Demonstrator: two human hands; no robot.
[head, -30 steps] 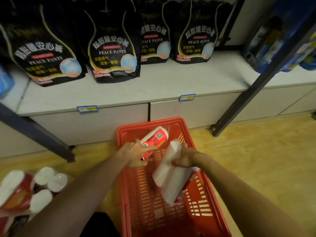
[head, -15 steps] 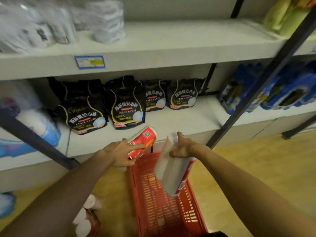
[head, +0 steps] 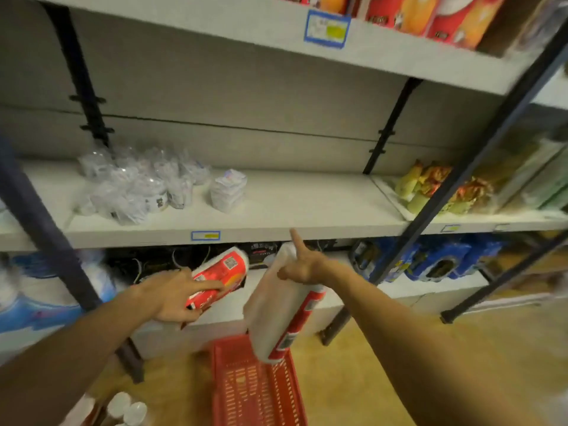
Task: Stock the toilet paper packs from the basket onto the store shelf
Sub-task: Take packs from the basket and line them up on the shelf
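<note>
Shelving (head: 276,207) ran across ahead; the left hand (head: 172,295) gripped a red pack (head: 219,276), the right hand (head: 302,264) pinched a longer white pack (head: 276,315) hanging above the red basket (head: 255,392), both below the shelf edge.

blurred price tags (head: 326,28), QR code on red pack (head: 220,279); nothing legible

Only 2 bare forearms and 2 hands of the person show. The left hand (head: 172,295) and the right hand (head: 302,265) wear no gloves, rings or watch, and both wrists are bare. No sleeve reaches either forearm as far as the bottom edge of the view. Nearest the red basket (head: 255,392), the arms look smooth and unmarked; motion blur softens finer detail.
</note>
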